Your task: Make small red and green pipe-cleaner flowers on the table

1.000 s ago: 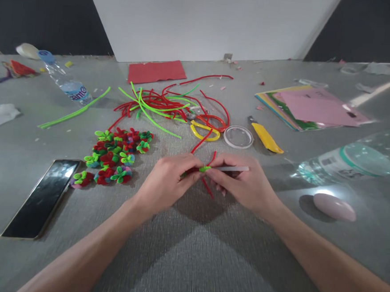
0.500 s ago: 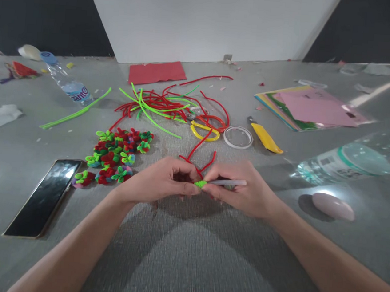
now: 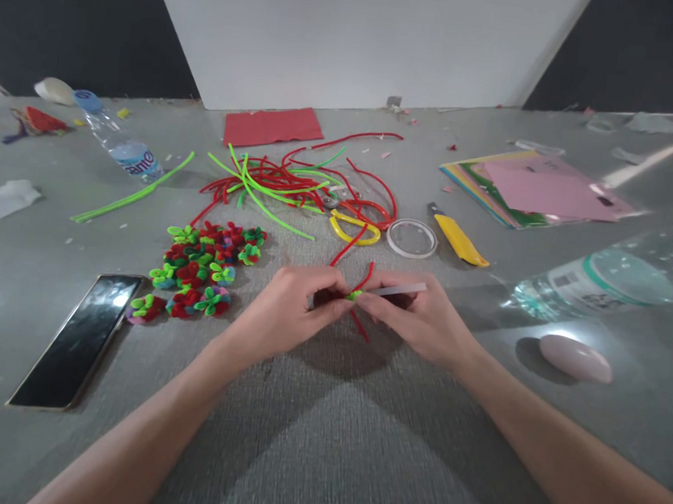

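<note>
My left hand (image 3: 295,310) is closed, thumb and fingers pinching one end of a short bright green coil of pipe cleaner (image 3: 355,295). My right hand (image 3: 424,316) meets it fingertip to fingertip, also closed, gripping a slim whitish stick (image 3: 400,289) that points right from the coil. Most of the coil is covered by fingertips. Beneath my hands on the table lie red pipe cleaner pieces (image 3: 360,326). To the left sits a cluster of small red and green pipe cleaner flowers (image 3: 190,274).
Beyond my hands lie a pile of red and green pipe cleaners (image 3: 272,180), scissors (image 3: 355,230), a tape roll (image 3: 411,239) and a yellow cutter (image 3: 461,240). A phone (image 3: 76,345) is at left, a computer mouse (image 3: 576,357) and a large bottle (image 3: 593,281) at right.
Both hands have shifted slightly up and closer together, and the green coil is more covered by fingertips. A red pipe cleaner end now shows below my fingers.
</note>
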Action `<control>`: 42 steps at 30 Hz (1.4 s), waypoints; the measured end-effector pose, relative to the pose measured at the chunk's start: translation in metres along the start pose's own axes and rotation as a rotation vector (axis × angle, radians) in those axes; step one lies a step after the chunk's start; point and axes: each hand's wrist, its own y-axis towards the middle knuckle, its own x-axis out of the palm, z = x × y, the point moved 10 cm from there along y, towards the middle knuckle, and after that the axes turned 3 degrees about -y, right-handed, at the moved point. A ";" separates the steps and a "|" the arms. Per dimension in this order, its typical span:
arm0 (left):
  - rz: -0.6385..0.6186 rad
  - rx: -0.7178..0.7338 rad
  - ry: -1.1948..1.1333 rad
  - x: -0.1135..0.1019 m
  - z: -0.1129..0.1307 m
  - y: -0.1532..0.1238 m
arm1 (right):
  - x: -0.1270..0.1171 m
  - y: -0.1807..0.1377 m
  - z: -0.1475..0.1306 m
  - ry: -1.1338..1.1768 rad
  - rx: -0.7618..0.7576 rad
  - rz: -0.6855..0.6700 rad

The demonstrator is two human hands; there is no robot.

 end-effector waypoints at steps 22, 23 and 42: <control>-0.340 -0.146 -0.531 0.028 -0.008 -0.007 | 0.007 -0.011 -0.043 -0.278 -0.407 -0.091; -0.335 -0.159 -0.530 0.028 -0.009 -0.007 | 0.006 -0.011 -0.042 -0.283 -0.401 -0.081; -0.371 -0.160 -0.664 0.034 -0.013 -0.008 | 0.007 -0.012 -0.044 -0.310 -0.448 -0.067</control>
